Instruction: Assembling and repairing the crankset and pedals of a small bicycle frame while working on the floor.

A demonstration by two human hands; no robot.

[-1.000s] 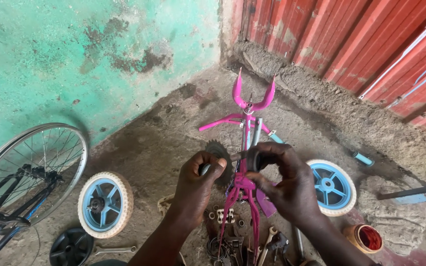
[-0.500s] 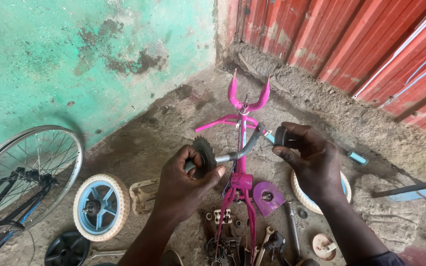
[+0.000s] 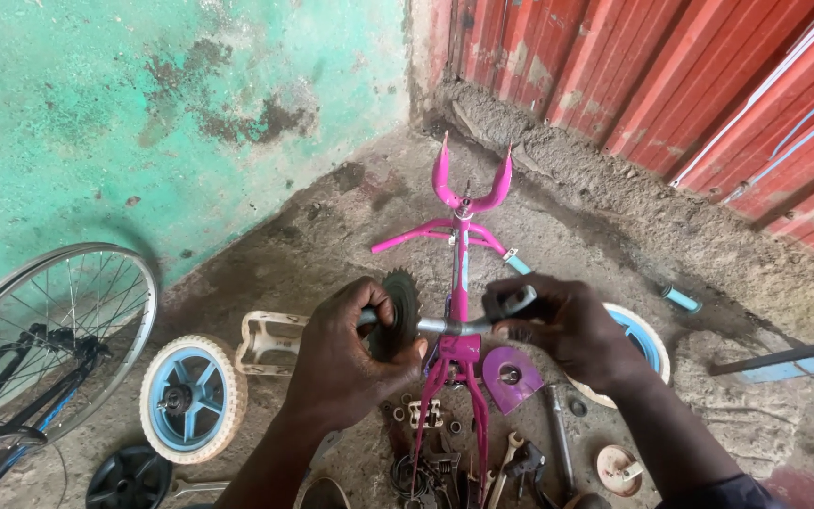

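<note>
A one-piece bicycle crank [image 3: 445, 325] with a dark toothed sprocket [image 3: 398, 309] is held level above a pink child's bicycle frame [image 3: 461, 349] lying on the concrete floor [image 3: 605, 226]. The left hand [image 3: 346, 363] is closed around the crank's left end beside the sprocket, while the right hand [image 3: 562, 325] is closed around its right end. A small white wheel with a blue hub [image 3: 190, 398] is seen to the left, a cream pedal [image 3: 270, 341] just beside it, and loose tools and parts [image 3: 445, 462] are scattered below the hands.
</note>
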